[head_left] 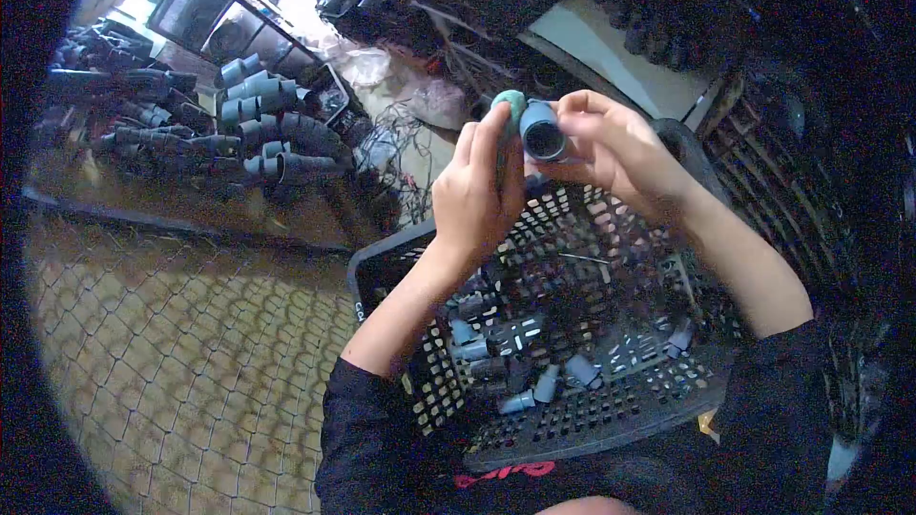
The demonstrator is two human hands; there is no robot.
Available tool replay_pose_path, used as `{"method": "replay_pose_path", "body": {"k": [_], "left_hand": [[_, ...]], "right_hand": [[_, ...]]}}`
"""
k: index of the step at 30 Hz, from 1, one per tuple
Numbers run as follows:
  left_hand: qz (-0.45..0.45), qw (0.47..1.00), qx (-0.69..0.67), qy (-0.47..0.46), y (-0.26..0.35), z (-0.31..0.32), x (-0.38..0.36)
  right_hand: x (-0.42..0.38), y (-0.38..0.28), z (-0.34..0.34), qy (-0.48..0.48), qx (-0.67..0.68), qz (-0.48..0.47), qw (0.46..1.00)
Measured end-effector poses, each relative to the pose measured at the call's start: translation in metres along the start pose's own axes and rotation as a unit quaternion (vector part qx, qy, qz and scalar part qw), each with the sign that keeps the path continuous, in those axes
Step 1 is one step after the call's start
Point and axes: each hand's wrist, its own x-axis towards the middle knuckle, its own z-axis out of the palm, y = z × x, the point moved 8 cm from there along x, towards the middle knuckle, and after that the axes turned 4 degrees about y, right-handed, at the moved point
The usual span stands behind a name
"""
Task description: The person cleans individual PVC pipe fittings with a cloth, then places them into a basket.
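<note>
Above the crate, both hands are close together at a short blue-grey pipe fitting [541,124], whose open end faces me. My right hand [620,148] is closed around the fitting from the right, its fingers slightly blurred. My left hand [477,181] pinches a green thing with a rounded end [510,101] against the fitting's left side; its kind I cannot make out. Below them stands a black perforated plastic crate [572,434]. Several more blue-grey fittings [546,384] lie loose on its bottom, mostly toward the near side.
Stacks of grey pipe fittings [262,95] rest on a surface at the upper left. Plastic bags [434,100] and tangled wires or strings [396,153] lie behind the crate. A pale board [601,43] is at the upper right. Patterned floor [191,343] spreads at the left.
</note>
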Motion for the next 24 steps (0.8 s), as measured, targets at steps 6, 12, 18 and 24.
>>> {"method": "replay_pose_path", "body": {"k": [6,12,18,24], "left_hand": [[0.134,0.990,-0.011,0.047,0.024,-0.014,0.001],[0.141,0.987,0.080,-0.008,0.033,-0.005,0.001],[-0.032,0.993,0.003,-0.113,0.026,0.015,-0.012],[-0.435,0.779,-0.428,-0.144,0.011,0.030,-0.031]], "right_hand": [[0.000,-0.010,-0.009,0.068,-0.047,-0.048,0.995],[0.000,-0.011,-0.008,0.049,-0.065,-0.066,0.994],[-0.004,-0.017,-0.009,0.054,-0.199,-0.127,0.970],[-0.007,-0.021,-0.002,0.023,-0.153,-0.133,0.979]]}}
